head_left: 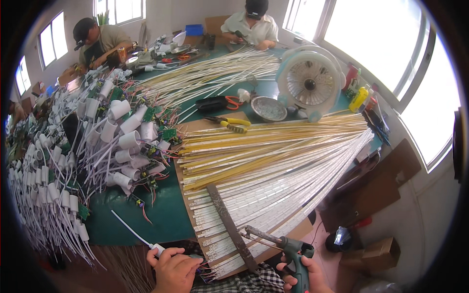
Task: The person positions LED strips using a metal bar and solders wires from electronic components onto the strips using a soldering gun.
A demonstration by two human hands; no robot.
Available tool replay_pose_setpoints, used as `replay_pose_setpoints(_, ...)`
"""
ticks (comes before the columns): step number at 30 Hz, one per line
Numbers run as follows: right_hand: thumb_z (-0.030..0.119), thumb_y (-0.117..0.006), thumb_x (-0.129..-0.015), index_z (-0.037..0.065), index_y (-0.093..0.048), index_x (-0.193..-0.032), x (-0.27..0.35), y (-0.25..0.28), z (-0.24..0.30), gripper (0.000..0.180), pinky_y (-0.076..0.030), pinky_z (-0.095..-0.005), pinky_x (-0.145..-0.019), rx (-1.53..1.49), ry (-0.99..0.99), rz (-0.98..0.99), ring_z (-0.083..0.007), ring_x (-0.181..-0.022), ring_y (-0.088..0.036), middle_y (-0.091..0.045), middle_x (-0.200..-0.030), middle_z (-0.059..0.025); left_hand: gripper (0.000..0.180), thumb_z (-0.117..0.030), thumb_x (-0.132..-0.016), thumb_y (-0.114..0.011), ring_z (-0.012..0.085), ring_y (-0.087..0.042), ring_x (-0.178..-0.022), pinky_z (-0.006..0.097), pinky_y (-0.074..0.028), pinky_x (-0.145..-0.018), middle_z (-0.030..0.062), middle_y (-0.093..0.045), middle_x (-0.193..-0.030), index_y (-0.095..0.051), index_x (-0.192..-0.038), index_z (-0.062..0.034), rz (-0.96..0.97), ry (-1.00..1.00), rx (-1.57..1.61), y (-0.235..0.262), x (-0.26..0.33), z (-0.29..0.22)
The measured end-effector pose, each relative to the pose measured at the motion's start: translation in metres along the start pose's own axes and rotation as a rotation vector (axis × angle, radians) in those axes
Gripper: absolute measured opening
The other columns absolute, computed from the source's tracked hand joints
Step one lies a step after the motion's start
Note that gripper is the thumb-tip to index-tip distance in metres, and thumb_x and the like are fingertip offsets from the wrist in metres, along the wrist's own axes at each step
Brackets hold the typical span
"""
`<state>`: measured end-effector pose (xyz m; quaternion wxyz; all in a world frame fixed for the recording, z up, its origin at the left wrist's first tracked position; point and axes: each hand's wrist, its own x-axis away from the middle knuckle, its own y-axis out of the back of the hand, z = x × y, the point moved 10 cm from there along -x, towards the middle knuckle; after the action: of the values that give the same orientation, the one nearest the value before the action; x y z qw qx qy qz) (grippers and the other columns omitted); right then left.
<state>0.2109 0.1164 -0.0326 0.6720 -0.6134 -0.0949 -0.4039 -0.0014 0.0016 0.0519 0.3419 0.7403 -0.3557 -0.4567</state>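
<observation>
Head view: left fingers (pixel 170 252) are pinching a cap (pixel 157 249), right fingers (pixel 289 280) gripping a soldering gun (pixel 295 252). Joining is seemingly underway; strips (pixel 264 188) and piled caps (pixel 129 140) are waiting, finished ones unclear.

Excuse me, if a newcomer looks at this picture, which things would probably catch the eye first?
Probably the broad spread of white and yellow strips, fanned across the middle, with a dark bar lying over its near part. Next, the heap of white tubes and wires at left. Then, at the lower edge, the right hand holding a green gun-shaped tool.
</observation>
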Motion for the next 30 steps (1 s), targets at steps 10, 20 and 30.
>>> replay_pose_setpoints(10, 0.036, -0.062, -0.082, -0.001, -0.032, -0.132, 0.012, 0.014, 0.012, 0.07, -0.056, -0.0434, -0.059, 0.284, 0.022, 0.149, -0.0341, -0.064, -0.065, -0.057, -0.105, -0.0293, 0.014, -0.017, -0.068, -0.075, 0.0198, -0.054, -0.091, 0.045, -0.022, -0.088, -0.0031, -0.064, -0.073, -0.065, -0.077, -0.0145, 0.052, 0.158, 0.12, -0.013, -0.005, 0.012)
replay_pose_setpoints(20, 0.027, -0.068, -0.084, -0.002, -0.053, -0.117, 0.031, -0.01, 0.021, 0.046, -0.047, -0.0271, -0.067, 1.237, 0.566, 0.249, -0.0137, -0.073, -0.058, -0.062, -0.088, -0.0065, 0.012, -0.013, -0.067, -0.069, 0.021, -0.052, -0.092, 0.049, -0.021, -0.092, -0.0034, -0.059, -0.074, -0.061, -0.074, -0.0147, 0.067, 0.176, 0.068, -0.019, -0.008, 0.007)
replay_pose_setpoints(30, 0.019, -0.067, -0.082, -0.001, -0.056, -0.11, 0.027, -0.024, 0.01, 0.036, -0.047, -0.0346, -0.074, 1.711, 0.642, 0.252, -0.0237, -0.083, -0.058, -0.061, -0.095, -0.0123, 0.013, -0.012, -0.065, -0.07, 0.02, -0.053, -0.086, 0.052, -0.023, -0.089, -0.0028, -0.058, -0.073, -0.06, -0.073, -0.0138, 0.112, 0.06, 0.032, -0.023, -0.014, -0.005)
